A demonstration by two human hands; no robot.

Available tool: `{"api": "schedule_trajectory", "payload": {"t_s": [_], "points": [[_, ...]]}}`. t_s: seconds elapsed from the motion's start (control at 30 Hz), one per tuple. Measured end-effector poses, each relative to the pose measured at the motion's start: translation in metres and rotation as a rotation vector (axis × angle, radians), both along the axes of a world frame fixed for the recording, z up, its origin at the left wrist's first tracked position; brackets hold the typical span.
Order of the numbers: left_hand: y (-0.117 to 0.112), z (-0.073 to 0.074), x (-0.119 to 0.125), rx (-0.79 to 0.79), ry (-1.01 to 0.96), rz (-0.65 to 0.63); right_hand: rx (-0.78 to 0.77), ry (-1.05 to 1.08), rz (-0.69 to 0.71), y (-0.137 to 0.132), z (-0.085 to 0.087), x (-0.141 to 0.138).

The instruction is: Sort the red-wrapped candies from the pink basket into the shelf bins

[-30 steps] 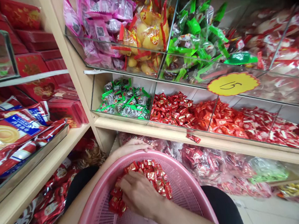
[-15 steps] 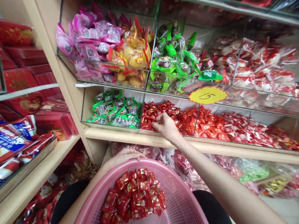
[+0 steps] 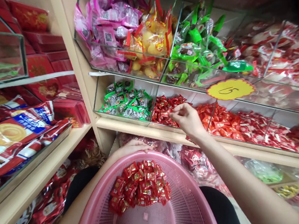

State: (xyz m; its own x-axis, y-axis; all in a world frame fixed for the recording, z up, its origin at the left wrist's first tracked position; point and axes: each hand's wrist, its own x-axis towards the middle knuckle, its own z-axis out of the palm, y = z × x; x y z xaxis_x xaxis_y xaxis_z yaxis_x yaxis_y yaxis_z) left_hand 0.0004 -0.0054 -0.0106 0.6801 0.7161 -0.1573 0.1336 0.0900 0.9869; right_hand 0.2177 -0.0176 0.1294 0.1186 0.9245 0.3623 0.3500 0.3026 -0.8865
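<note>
A pink plastic basket (image 3: 195,188) stands between my knees, with a heap of red-wrapped candies (image 3: 142,182) inside it. My left hand (image 3: 131,148) lies over its far rim and holds it, the fingertips partly hidden. In front of the low shelf bin, my right hand (image 3: 188,119) is closed in a pinch at the small dark red candies (image 3: 162,105). A red-wrapped candy (image 3: 166,114) shows at its fingertips.
Green-wrapped candies (image 3: 127,101) fill the bin to the left, brighter red candies (image 3: 223,121) the one to the right. Glass dividers and a wooden shelf edge (image 3: 130,127) border the bins. A yellow price tag (image 3: 230,89) hangs above. Bagged goods (image 3: 195,160) lie below.
The view has shifted, so the shelves sit further right and higher. My right hand has drawn slightly up from the dark red candies, still pinched. My left hand stays on the basket rim.
</note>
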Motion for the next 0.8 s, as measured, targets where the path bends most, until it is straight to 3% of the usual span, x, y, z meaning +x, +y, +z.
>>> {"api": "schedule_trajectory", "payload": {"t_s": [0.07, 0.13, 0.3, 0.43, 0.53, 0.8], "points": [[0.001, -0.002, 0.0, -0.001, -0.008, -0.01, 0.085, -0.006, 0.06, -0.022, 0.003, 0.002], [0.002, -0.005, 0.001, -0.008, -0.03, -0.023, 0.07, -0.021, 0.148, -0.043, -0.002, -0.003], [0.003, -0.012, 0.003, -0.073, -0.07, 0.018, -0.186, -0.133, 0.339, -0.082, -0.047, -0.032], [0.0, -0.006, 0.003, -0.043, -0.051, 0.0, -0.331, -0.223, 0.455, -0.098, -0.082, -0.055], [-0.002, 0.0, 0.002, -0.02, -0.019, -0.019, -0.403, -0.305, 0.482, -0.104, -0.098, -0.067], [-0.004, 0.003, 0.0, 0.003, -0.014, -0.02, -0.502, -0.565, 0.464, -0.108, -0.104, -0.093]]}}
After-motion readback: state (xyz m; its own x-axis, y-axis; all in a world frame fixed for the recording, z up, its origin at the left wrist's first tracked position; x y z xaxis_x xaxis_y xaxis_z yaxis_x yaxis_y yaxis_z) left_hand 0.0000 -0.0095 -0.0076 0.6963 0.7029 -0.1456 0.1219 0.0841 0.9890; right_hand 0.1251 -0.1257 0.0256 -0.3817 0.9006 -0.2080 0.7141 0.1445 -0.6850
